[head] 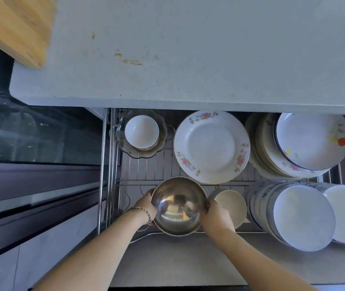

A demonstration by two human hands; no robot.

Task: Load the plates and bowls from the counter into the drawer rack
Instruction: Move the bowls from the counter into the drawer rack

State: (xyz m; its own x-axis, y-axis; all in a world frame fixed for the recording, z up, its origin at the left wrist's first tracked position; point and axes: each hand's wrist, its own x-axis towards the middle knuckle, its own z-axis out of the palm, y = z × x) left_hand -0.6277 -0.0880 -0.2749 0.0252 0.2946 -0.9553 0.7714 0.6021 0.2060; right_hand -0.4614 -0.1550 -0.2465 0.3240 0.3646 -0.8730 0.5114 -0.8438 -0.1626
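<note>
Right now I have the steel bowl [179, 205] cupped between my left hand [146, 203] and right hand [215, 215] over the drawer rack [146, 164]'s front row, beside a cream bowl [231, 206], so next I judge it needs lowering squarely into that open slot.

Logging pale grey speckled desk [188, 49] with yellow-brown stains; light tan wooden board [14, 26]. Marking silver steel bowl [179, 206], chrome wire rack [146, 166]. Tagging white floral plate [211, 147] with pink, yellow and green flowers round rim; plate stack [312, 141] topped in white with dark blue rim line, red and yellow blooms. Recording cream bowl [230, 206], white bowl [141, 131] in clear glass dish [138, 154], white bowl stack [303, 217] with blue-patterned outsides.
</note>
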